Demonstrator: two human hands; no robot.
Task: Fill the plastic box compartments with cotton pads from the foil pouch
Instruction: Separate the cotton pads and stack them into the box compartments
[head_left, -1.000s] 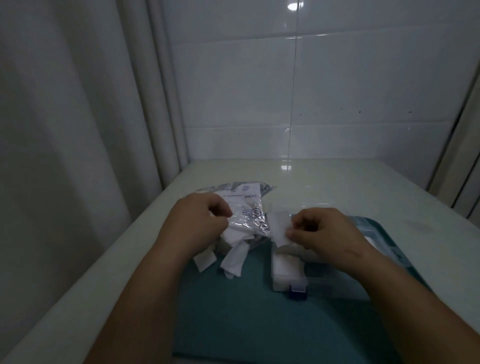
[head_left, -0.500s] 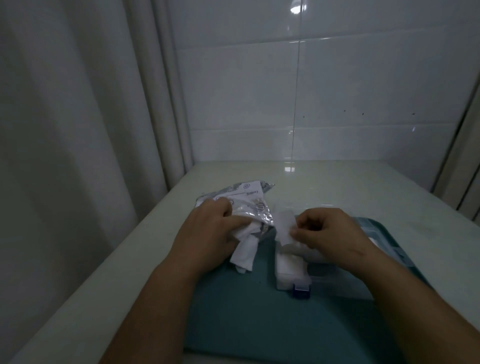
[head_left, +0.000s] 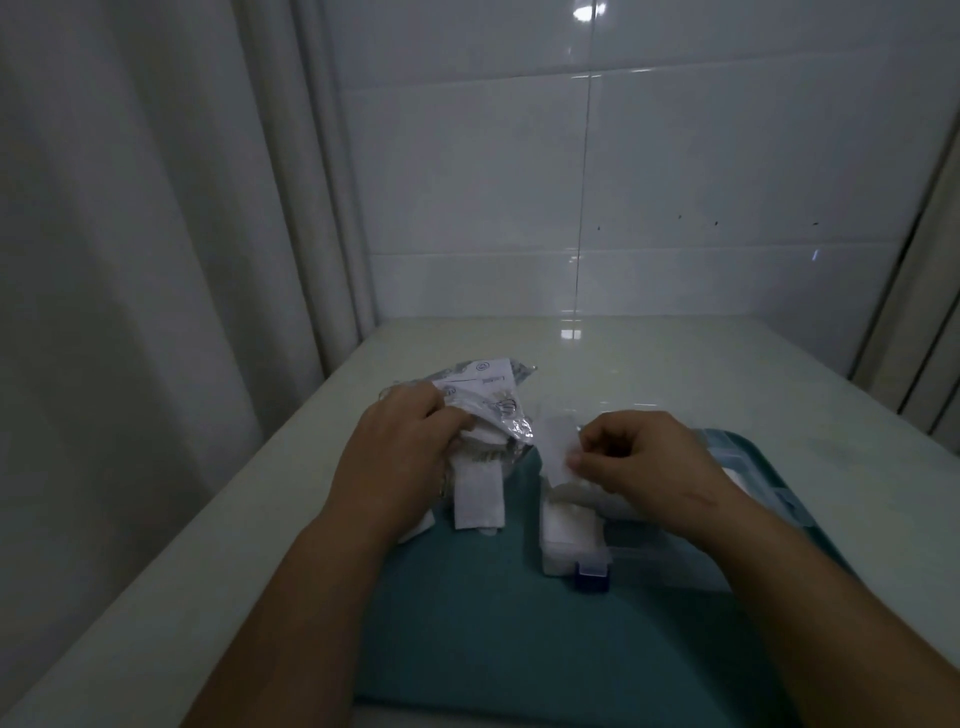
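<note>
foil pouch (head_left: 498, 395): crumpled, on the pale table (head_left: 675, 364) at 10 o'clock from the plastic box (head_left: 571, 540), gripped by the left hand (head_left: 400, 457), fingers curled at its mouth; white cotton pads (head_left: 478, 493) spill from it toward 6 o'clock. right hand (head_left: 639, 457): thumb and forefinger pinch a single cotton pad (head_left: 556, 447), held upright over the box's left compartment, which seems packed with pads. box sits on a teal mat (head_left: 493, 623).

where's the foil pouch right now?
Head view, left of centre: the foil pouch is gripped by the left hand, just left of the plastic box, over which the right hand pinches a cotton pad.
</note>
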